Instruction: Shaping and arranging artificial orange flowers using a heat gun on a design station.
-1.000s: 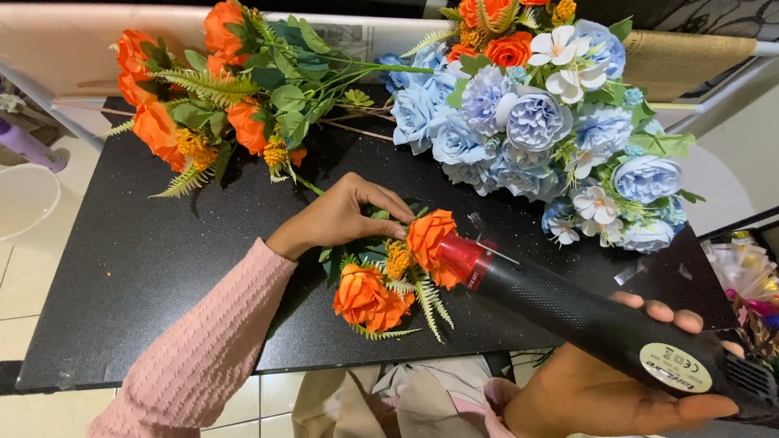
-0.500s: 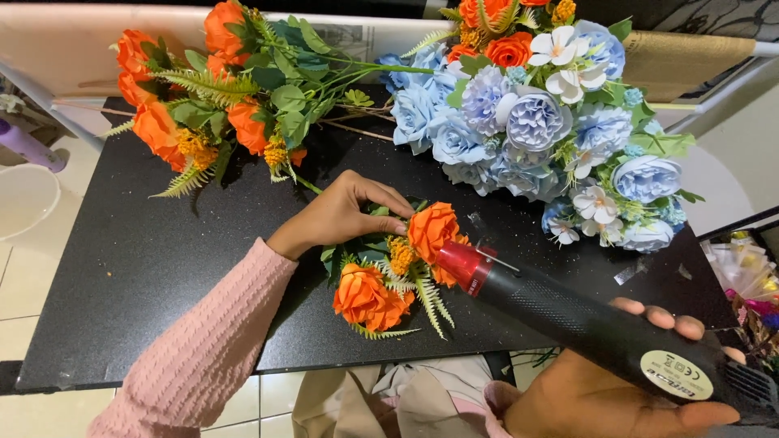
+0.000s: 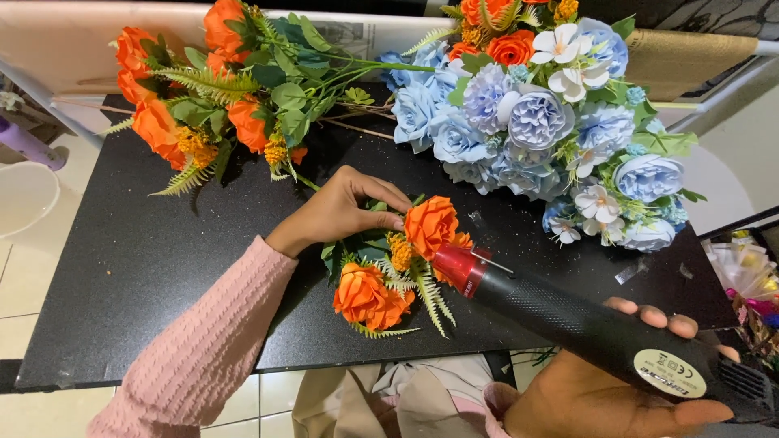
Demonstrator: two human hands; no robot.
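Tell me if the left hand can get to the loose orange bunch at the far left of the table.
Probably yes: bare black table lies between the left hand and that orange bunch, though the hand now rests on a small orange sprig.

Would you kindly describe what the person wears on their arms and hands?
The left arm is covered to the wrist by a pink ribbed knit sleeve. The left hand is bare, without gloves or rings. The right hand is bare too, with a bit of pink cuff at its wrist.

bare black table [image 3: 162, 268] left, orange bunch [image 3: 211, 105], blue bouquet [image 3: 535, 122] crowding back
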